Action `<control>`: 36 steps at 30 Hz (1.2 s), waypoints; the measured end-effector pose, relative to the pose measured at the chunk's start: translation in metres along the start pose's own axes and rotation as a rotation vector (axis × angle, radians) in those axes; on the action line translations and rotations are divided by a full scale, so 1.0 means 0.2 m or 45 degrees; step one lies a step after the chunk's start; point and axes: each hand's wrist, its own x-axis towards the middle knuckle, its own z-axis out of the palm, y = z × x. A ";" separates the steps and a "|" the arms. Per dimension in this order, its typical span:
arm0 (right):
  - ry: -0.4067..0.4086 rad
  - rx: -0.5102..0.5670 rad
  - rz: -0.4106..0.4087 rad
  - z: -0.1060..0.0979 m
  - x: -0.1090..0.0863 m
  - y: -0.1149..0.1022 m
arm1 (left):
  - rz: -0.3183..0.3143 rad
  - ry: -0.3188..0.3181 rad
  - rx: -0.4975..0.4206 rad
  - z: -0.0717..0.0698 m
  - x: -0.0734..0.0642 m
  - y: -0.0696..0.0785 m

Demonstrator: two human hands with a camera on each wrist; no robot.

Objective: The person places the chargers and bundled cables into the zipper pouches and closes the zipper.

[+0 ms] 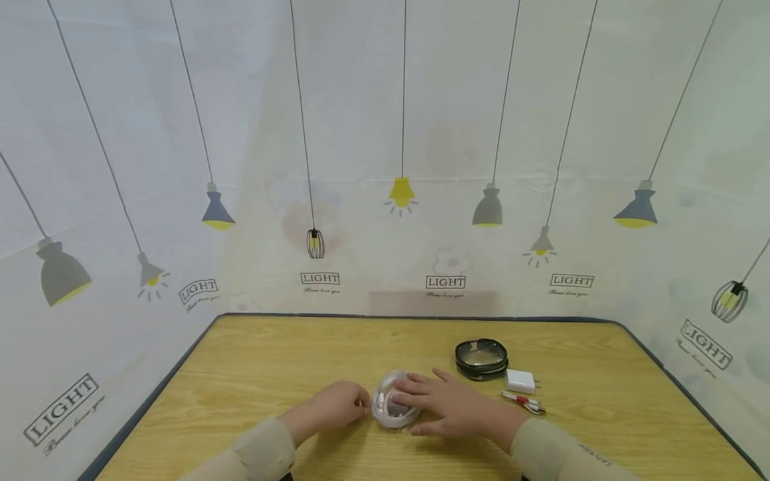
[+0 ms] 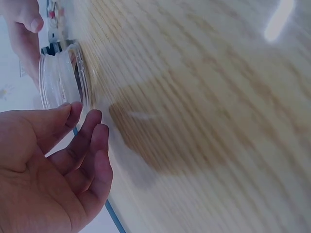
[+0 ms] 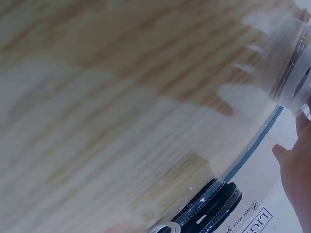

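A round clear zip pouch (image 1: 395, 421) with a whitish rim lies on the table, with a pale cable and other small contents inside. At its left edge my left hand (image 1: 341, 405) pinches the rim between thumb and forefinger; in the left wrist view this hand (image 2: 53, 165) has its other fingers loosely bent. Whether a zip pull is between the fingertips is hidden. My right hand (image 1: 448, 403) rests on the pouch from the right, its fingers straight and spread. In the right wrist view only part of the right hand (image 3: 297, 170) shows beside the pouch (image 3: 295, 80).
Behind my right hand lies a black-rimmed round pouch (image 1: 481, 357) with a clear top. Beside it are a white charger plug (image 1: 520, 381) and a small white cable with red parts (image 1: 522, 401). A lamp-patterned sheet (image 1: 361, 234) stands around the wooden table (image 1: 289, 354).
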 end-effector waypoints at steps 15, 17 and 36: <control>-0.012 0.029 0.059 0.00 0.00 -0.03 | 0.043 0.046 0.041 0.01 -0.03 0.04; -0.022 0.051 0.071 -0.01 0.00 -0.03 | 0.055 0.040 0.044 0.01 -0.03 0.04; -0.027 -0.011 0.052 0.00 0.00 -0.03 | 0.105 0.102 0.193 0.03 -0.07 0.12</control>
